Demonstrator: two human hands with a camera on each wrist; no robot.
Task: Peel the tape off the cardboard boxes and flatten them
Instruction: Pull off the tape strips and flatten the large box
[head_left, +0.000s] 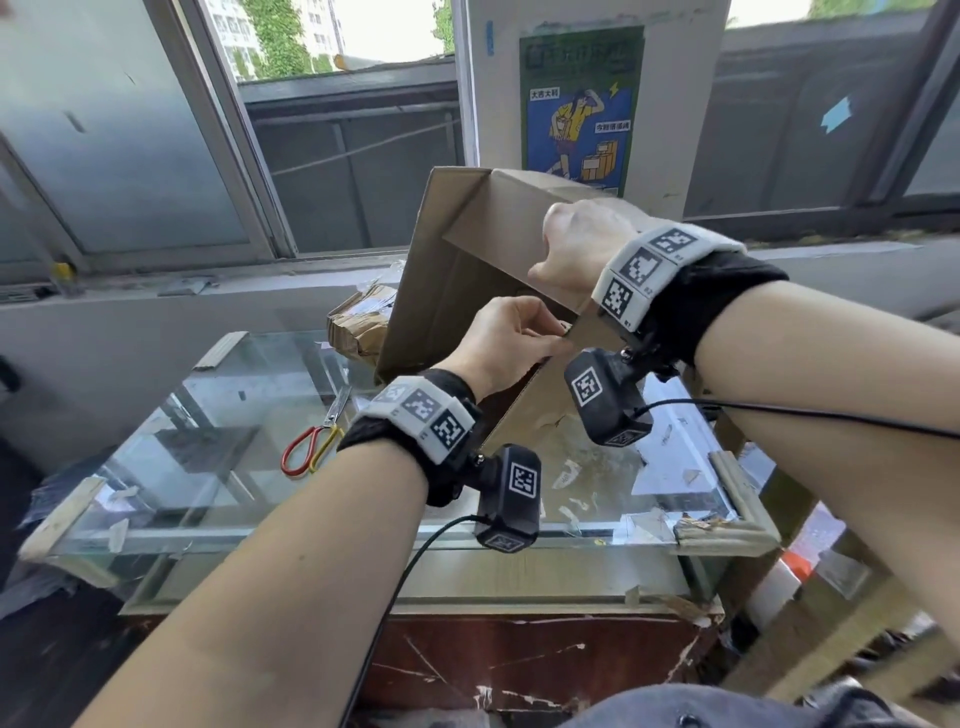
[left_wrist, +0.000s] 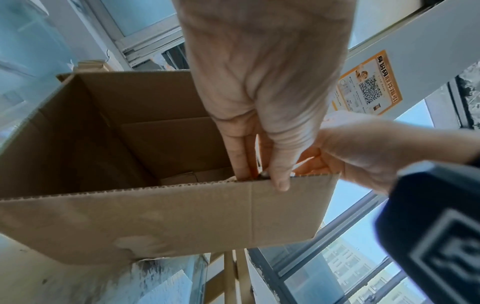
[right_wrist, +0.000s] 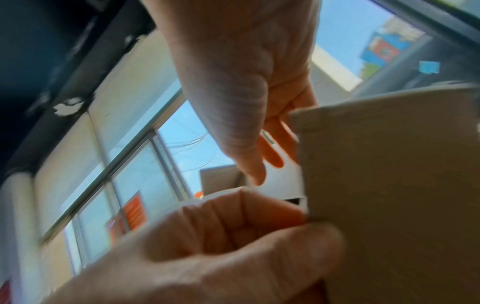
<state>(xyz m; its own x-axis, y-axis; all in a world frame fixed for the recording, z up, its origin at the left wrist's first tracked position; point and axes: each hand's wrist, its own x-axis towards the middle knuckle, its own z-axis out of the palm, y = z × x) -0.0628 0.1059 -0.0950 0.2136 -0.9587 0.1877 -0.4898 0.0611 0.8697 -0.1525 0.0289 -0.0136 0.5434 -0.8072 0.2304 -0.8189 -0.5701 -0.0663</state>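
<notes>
Head view shows the cardboard box (head_left: 452, 270) held tilted above the glass table (head_left: 208, 447). The left hand (head_left: 511, 338) pinches its near edge; the right hand (head_left: 576, 247) grips the flap. A sudden tug could tear cardboard or cost the grip.

I see the cardboard box (head_left: 447, 270) held above the glass table (head_left: 218, 415), scissors (head_left: 317, 436) lying to its left, what may be crumpled cardboard (head_left: 358, 325) behind it, the window (head_left: 332, 130) beyond.
</notes>
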